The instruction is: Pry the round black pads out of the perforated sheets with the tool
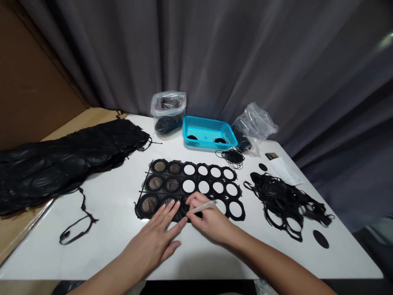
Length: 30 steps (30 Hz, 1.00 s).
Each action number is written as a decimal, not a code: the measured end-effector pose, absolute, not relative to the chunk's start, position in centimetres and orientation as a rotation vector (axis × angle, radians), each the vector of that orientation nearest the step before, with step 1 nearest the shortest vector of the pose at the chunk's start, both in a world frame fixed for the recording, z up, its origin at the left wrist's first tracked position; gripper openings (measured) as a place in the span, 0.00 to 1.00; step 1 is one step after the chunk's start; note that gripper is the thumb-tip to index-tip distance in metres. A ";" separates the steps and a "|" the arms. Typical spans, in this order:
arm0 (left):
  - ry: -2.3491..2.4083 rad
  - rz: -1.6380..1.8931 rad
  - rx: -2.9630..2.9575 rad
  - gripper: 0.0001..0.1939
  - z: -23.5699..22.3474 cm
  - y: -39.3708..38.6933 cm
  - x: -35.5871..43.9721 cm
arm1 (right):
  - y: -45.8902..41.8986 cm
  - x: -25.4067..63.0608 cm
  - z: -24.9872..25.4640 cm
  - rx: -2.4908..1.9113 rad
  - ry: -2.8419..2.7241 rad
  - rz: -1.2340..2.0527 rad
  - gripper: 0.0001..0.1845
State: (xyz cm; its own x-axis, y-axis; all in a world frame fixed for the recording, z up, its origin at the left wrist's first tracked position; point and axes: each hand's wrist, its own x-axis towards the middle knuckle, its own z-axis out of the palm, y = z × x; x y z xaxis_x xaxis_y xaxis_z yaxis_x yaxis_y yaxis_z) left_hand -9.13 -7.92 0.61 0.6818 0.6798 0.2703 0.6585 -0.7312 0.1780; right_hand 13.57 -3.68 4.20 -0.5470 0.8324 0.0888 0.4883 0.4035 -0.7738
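On the table in front of me lies a black rubber sheet (172, 185) with rows of round rings. Several rings on its right are open holes showing white table, while those on the left have dark film across them. My left hand (162, 228) rests flat on the sheet's near edge, fingers spread, holding nothing. Close beside its index fingertip, my right hand (208, 215) pinches a thin, pale, flat tool (204, 206) whose exact kind I cannot make out. The tool's tip points down at the sheet, and my fingers hide the rings beneath them.
A thick stack of black sheets (70, 159) lies left. Behind are a bagged container (168, 114), a blue basket (210, 128) with black pieces, thin black rings (232, 157) and a clear plastic bag (256, 123). Black scraps (284, 200) and a black disc (321, 239) lie right.
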 end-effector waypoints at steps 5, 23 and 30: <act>1.142 0.469 2.811 0.28 0.3 -7.9 -9.2 | -3.7 13.6 3.1 -1.046 -2.424 0.648 0.10; 1.380 0.479 2.872 0.27 0.7 -10.5 -12.3 | -0.9 9.7 4.2 -0.969 -2.196 1.174 0.06; 1.381 0.466 2.844 0.27 0.6 -10.8 -12.4 | -1.2 9.5 4.0 -0.977 -2.200 1.205 0.07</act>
State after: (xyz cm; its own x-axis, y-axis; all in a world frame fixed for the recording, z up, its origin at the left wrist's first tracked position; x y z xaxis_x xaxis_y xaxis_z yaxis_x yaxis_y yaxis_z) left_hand -12.37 -10.83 0.56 0.5842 0.7607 0.2830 0.7765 -0.6253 0.0779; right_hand 9.51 -1.17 4.01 -0.6499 0.7586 0.0465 0.3692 0.3686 -0.8531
